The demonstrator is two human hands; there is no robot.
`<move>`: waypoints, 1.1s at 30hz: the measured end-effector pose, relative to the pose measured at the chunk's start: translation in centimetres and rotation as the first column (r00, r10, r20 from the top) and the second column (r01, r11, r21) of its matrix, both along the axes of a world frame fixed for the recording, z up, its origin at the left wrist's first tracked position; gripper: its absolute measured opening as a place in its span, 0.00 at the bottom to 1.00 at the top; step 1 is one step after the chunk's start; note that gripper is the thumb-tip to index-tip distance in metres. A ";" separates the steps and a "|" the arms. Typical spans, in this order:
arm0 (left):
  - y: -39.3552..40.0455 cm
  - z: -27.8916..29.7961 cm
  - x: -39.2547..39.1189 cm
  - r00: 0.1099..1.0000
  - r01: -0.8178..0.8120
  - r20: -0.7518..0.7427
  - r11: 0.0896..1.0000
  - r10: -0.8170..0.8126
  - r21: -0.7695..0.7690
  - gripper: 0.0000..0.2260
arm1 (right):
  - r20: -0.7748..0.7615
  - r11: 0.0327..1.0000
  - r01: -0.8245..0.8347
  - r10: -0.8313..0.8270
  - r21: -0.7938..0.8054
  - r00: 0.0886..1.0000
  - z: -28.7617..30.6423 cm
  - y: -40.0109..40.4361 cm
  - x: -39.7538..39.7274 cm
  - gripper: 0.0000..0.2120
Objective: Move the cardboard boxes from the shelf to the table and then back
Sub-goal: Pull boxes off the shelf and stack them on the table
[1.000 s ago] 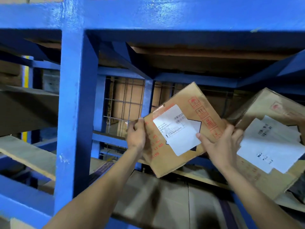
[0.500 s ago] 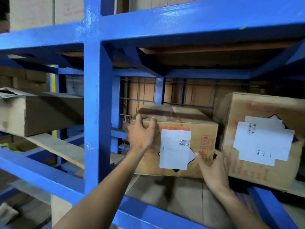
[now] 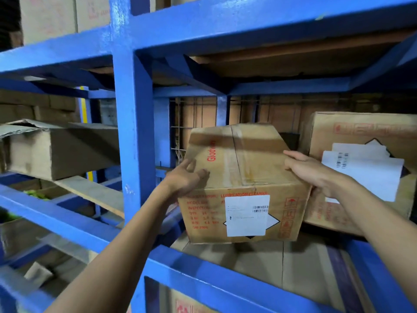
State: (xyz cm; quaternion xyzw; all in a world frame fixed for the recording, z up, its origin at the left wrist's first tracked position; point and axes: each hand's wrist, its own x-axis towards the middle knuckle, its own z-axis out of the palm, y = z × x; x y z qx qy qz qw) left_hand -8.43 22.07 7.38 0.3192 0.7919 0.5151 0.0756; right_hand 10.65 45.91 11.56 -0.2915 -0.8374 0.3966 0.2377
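Note:
A brown cardboard box [image 3: 239,177] with red print and a white label is held inside the blue shelf bay, its taped top tilted toward me. My left hand [image 3: 186,179] grips its top left corner. My right hand [image 3: 316,172] clasps its right edge. The box's underside hangs just above the shelf board [image 3: 259,260]. A second, larger cardboard box [image 3: 365,172] with white labels stands on the shelf right behind my right hand.
A blue steel upright [image 3: 135,132] stands just left of my left hand, and a blue front rail [image 3: 203,274] runs below the box. An open worn box [image 3: 56,150] sits in the left bay. More boxes fill the upper shelf [image 3: 56,16].
The held box went from tilted on a corner to level on the shelf, then rose and came toward me with its top tipped forward. My right hand shifted from its lower right corner to its right edge.

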 end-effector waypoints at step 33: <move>-9.2 5.1 10.1 0.984 -0.023 -0.170 0.986 0.052 0.168 0.37 | -0.319 0.977 0.088 -0.023 0.192 0.947 3.9 -10.2 10.8 0.27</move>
